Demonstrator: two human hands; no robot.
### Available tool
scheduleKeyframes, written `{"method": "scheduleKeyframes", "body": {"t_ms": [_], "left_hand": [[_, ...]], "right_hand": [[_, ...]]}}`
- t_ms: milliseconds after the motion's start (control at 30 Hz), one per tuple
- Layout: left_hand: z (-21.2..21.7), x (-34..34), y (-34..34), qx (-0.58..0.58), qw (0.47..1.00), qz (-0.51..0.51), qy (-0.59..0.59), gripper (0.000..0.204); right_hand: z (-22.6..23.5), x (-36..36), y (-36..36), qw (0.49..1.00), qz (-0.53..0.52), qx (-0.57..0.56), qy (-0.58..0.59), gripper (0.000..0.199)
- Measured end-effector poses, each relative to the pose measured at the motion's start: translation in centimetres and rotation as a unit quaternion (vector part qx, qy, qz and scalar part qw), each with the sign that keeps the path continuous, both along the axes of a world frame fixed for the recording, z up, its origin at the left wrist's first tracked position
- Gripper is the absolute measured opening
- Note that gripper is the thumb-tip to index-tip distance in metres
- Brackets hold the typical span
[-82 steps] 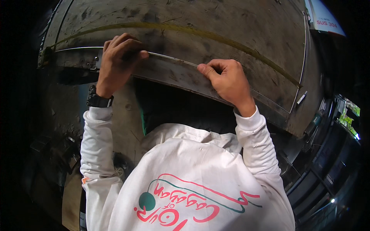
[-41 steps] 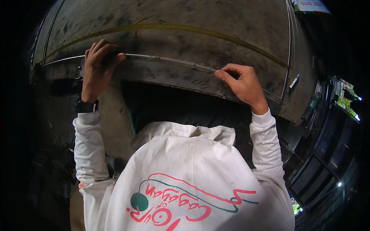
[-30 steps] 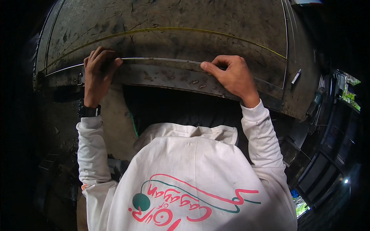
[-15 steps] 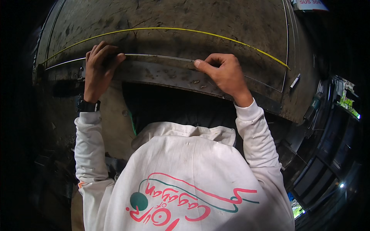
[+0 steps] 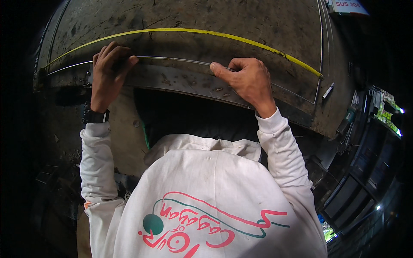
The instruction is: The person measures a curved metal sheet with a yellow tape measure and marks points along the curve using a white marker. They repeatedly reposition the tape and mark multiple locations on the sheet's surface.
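Right hand (image 5: 247, 81) slid left along one thin rod (image 5: 172, 59); left hand (image 5: 108, 69) holds.

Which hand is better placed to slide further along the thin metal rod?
Probably the right hand: it pinches the thin metal rod mid-span, with free rod to its right. The left hand presses near the rod's left end.

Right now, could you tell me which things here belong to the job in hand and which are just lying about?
In hand:
left hand
right hand
thin metal rod
steel workbench

Lying about:
yellow tape measure
marker pen
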State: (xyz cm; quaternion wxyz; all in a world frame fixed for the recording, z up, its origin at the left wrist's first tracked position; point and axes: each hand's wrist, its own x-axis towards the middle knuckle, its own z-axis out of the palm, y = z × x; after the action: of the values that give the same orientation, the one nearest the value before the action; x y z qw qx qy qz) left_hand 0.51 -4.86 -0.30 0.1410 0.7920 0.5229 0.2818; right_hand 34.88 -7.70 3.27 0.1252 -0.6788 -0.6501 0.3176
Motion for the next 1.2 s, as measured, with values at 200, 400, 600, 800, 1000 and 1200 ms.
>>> {"method": "scheduleKeyframes", "body": {"t_ms": [200,400,600,800,1000,1200], "left_hand": [[-0.3,-0.2,0.1,-0.005,1.0,-0.001,0.004,0.021],[-0.5,-0.4,0.3,-0.001,1.0,-0.01,0.008,0.021],[-0.3,-0.2,0.1,-0.001,1.0,-0.007,-0.004,0.023],[-0.4,-0.4,0.1,0.002,1.0,-0.005,0.008,0.024],[0.1,-0.1,0.3,-0.019,1.0,-0.009,0.014,0.025],[0.0,-0.4,0.1,-0.038,0.999,0.006,0.018,0.025]], "right_hand": [[-0.3,0.1,0.0,1.0,-0.002,0.011,0.019,0.06],[0.3,-0.3,0.5,1.0,0.008,-0.022,-0.01,0.059],[-1.1,1.6,0.6,0.992,0.032,0.012,0.125,0.057],[-0.1,0.2,0.5,1.0,0.012,-0.009,0.023,0.055],[0.9,0.6,1.5,0.997,0.022,-0.066,0.022,0.053],[1.9,5.9,2.3,0.974,0.074,-0.189,0.099,0.041]]}}
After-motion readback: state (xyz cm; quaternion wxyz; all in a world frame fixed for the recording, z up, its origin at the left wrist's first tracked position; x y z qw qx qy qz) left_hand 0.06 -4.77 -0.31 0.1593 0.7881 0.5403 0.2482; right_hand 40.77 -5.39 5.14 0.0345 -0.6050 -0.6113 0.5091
